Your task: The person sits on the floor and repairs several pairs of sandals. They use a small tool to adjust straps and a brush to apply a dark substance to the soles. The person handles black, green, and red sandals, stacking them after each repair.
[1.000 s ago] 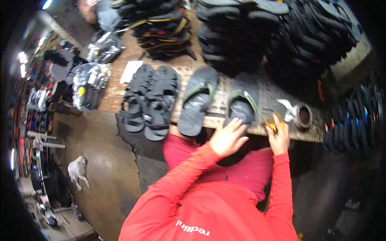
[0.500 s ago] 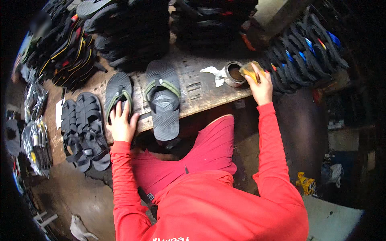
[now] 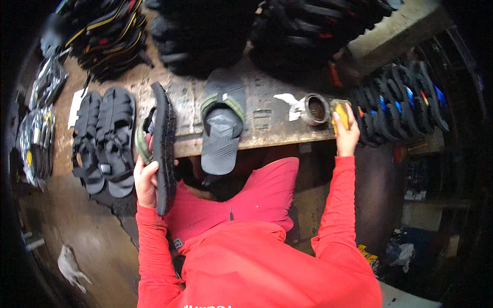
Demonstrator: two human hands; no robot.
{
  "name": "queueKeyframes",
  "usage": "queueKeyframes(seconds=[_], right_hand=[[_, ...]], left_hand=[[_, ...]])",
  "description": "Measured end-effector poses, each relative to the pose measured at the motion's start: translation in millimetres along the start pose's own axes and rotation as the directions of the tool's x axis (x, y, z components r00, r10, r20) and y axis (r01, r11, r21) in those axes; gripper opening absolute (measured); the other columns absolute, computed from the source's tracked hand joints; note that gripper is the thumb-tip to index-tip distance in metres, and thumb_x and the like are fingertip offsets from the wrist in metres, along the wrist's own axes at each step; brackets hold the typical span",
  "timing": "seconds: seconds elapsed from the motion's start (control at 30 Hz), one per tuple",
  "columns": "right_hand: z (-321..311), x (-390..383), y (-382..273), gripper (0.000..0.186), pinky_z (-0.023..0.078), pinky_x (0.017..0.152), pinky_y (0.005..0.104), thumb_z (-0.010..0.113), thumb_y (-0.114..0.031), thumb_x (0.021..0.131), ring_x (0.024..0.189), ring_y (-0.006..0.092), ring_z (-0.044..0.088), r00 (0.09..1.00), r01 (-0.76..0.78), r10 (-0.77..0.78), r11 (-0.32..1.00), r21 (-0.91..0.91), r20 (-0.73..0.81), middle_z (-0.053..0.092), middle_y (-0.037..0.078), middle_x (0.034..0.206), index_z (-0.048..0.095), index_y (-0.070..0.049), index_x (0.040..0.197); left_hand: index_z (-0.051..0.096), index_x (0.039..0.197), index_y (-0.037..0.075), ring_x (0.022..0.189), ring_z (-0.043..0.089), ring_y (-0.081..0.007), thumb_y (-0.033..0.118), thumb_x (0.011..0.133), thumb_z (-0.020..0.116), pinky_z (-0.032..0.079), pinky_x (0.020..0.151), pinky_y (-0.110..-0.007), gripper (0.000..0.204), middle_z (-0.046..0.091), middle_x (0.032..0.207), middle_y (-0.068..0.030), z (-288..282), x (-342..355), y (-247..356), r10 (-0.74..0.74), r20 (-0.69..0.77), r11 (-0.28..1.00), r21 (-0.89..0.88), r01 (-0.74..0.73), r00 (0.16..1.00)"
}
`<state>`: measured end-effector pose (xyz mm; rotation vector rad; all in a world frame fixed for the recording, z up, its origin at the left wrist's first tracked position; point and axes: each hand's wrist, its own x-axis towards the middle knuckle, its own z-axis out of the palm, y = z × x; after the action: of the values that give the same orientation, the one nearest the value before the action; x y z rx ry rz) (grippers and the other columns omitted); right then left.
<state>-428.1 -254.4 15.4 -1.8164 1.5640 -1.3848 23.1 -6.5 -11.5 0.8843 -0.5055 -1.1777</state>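
Note:
In my left hand (image 3: 147,185) is a dark flip-flop (image 3: 164,143) with a green strap, tipped up on its edge so that its sole faces right. My fingers wrap round its inner side by the strap. Its mate, another flip-flop (image 3: 220,151), lies flat on the workbench (image 3: 192,147), its rear end jutting past the front edge. At the right my right hand (image 3: 348,136) pinches a yellow sponge (image 3: 340,118). The sponge is just right of an uncapped round tin (image 3: 307,110) with something dark brown inside. A crumpled white scrap (image 3: 294,109) touches the tin's left side.
A pair of black strap sandals (image 3: 115,138) stands at the left of the bench. Stacks of dark footwear (image 3: 200,41) line the back, and a row of black sandals (image 3: 398,105) fills the right end. Plastic-wrapped packs (image 3: 38,143) lie far left. A white cat (image 3: 72,267) lies on the floor.
My left hand has lifted the left flip-flop and turned it on edge. My right hand has drawn the sponge down and away from the tin's rim. The whole view has shifted.

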Motion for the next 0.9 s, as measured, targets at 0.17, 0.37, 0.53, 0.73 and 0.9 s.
queueKeyframes(seconds=[0.17,0.37,0.53,0.73,0.9], right_hand=[[47,-64,-75,0.062,0.042,0.053,0.0169,0.076,-0.018,0.093,0.067,0.0014,0.053,0.712,-0.602,0.197,0.666,0.440,0.674,0.066,-0.003,0.105,0.052,-0.016,0.150],[142,-97,-166,0.074,0.045,0.102,0.0310,0.084,-0.010,0.080,0.116,0.0171,0.059,0.535,-0.277,-0.308,0.816,0.508,0.787,0.063,0.007,0.126,0.055,-0.012,0.148],[145,-161,-224,0.067,0.059,0.060,0.0385,0.078,-0.011,0.071,0.071,0.0283,0.069,0.483,0.556,-0.587,0.779,0.290,0.650,0.060,0.015,0.108,0.064,-0.030,0.134],[159,-152,-195,0.058,0.058,0.055,0.0393,0.075,-0.015,0.073,0.064,0.0283,0.068,0.628,0.628,-0.527,0.778,0.028,0.572,0.058,0.014,0.110,0.066,-0.030,0.128],[191,-119,-166,0.050,0.057,0.080,0.0431,0.076,-0.009,0.078,0.095,0.0392,0.065,0.735,0.309,-0.356,0.933,0.182,0.576,0.060,0.019,0.108,0.068,-0.016,0.127]], left_hand=[[0.040,0.153,0.001,0.121,0.061,-0.0461,0.059,0.104,0.038,0.050,0.102,-0.067,0.075,0.055,0.144,-0.0248,-2,-33,-24,-0.351,0.273,0.607,-0.661,0.440,0.896],[0.043,0.151,0.002,0.119,0.062,-0.0483,0.059,0.106,0.031,0.051,0.099,-0.068,0.074,0.056,0.142,-0.0273,13,-33,-23,-0.361,0.206,0.629,-0.666,0.401,0.909],[0.051,0.145,0.005,0.113,0.067,-0.0396,0.060,0.106,0.033,0.054,0.100,-0.054,0.070,0.062,0.135,-0.0223,19,-31,-11,-0.340,0.282,0.558,-0.707,0.434,0.897],[0.046,0.149,0.003,0.118,0.065,-0.0408,0.060,0.106,0.031,0.054,0.100,-0.056,0.073,0.058,0.140,-0.0230,13,-47,-16,-0.415,0.302,0.679,-0.525,0.513,0.858],[0.043,0.150,0.002,0.114,0.066,-0.0426,0.059,0.106,0.033,0.054,0.098,-0.059,0.072,0.057,0.141,-0.0249,10,-54,-19,-0.496,0.151,0.718,-0.483,0.502,0.855]])
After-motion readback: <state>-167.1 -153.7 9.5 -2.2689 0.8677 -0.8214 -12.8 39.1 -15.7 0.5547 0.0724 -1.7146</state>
